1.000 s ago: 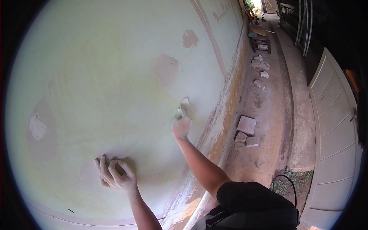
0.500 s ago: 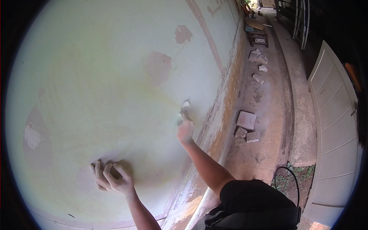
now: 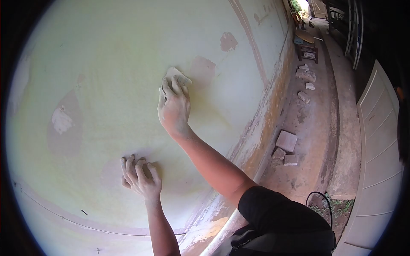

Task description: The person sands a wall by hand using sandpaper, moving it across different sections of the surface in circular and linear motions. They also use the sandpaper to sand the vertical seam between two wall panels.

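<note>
My right hand (image 3: 175, 106) is dusted with pale powder and presses a folded piece of sandpaper (image 3: 178, 76) flat against the painted wall (image 3: 119, 106). One edge of the sheet sticks out past the fingertips; the rest is hidden under the fingers. A dull pinkish bare patch (image 3: 202, 70) in the paint lies just right of the sheet. Lower down, my left hand (image 3: 142, 176) rests on the wall with bent, spread fingers and holds nothing. It is dusty too, and a faint pinkish patch shows around it.
Further bare patches mark the wall, one with a white spot (image 3: 62, 120). Along its worn base runs a concrete walkway (image 3: 311, 123) with a square slab (image 3: 286, 141) and several broken chunks (image 3: 306, 74). A pale door (image 3: 378, 158) stands at the right.
My right hand has swept up and left across the wall with the sandpaper. My left hand stays on its patch, while the whole view has shifted somewhat.
</note>
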Available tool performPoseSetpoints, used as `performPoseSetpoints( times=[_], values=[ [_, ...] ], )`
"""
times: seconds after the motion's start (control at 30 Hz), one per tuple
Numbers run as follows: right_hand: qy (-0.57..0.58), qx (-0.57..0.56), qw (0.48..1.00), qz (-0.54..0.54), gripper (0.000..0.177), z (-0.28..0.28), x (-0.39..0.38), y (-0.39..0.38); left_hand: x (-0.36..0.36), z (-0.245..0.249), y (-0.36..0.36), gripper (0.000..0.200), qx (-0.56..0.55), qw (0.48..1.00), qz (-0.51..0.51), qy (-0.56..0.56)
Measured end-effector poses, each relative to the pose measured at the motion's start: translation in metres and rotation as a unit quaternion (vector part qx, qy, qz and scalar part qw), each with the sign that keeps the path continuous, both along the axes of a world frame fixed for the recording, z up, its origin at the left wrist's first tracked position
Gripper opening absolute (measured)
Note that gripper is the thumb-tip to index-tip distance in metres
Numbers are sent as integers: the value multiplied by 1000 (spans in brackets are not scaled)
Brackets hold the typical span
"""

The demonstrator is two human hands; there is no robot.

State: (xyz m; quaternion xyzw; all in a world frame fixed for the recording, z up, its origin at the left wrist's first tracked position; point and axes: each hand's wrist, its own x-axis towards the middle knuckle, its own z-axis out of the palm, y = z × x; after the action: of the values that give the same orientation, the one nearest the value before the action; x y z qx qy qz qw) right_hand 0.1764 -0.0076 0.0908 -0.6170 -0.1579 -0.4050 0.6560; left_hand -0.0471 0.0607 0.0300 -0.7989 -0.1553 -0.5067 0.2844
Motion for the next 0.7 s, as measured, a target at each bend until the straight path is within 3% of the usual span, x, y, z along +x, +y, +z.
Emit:
performPoseSetpoints(
  times=[0.03,0.1,0.13,0.43,0.7],
  values=[
    [-7,3,1000,-3,34,-2,3,1,-4,9,-3,17,3,1000,-3,-7],
    [-56,65,992,98,34,-18,17,4,-12,32,-8,23,-9,999,-13,-30],
    [-89,66,990,87,36,-21,24,7,-16,41,1,26,17,999,11,-42],
    [-56,0,992,111,46,-26,32,-13,-10,33,10,26,42,996,48,-54],
    [-54,-55,980,181,35,-20,50,-33,-9,32,11,18,52,996,40,-68]
  ],
)
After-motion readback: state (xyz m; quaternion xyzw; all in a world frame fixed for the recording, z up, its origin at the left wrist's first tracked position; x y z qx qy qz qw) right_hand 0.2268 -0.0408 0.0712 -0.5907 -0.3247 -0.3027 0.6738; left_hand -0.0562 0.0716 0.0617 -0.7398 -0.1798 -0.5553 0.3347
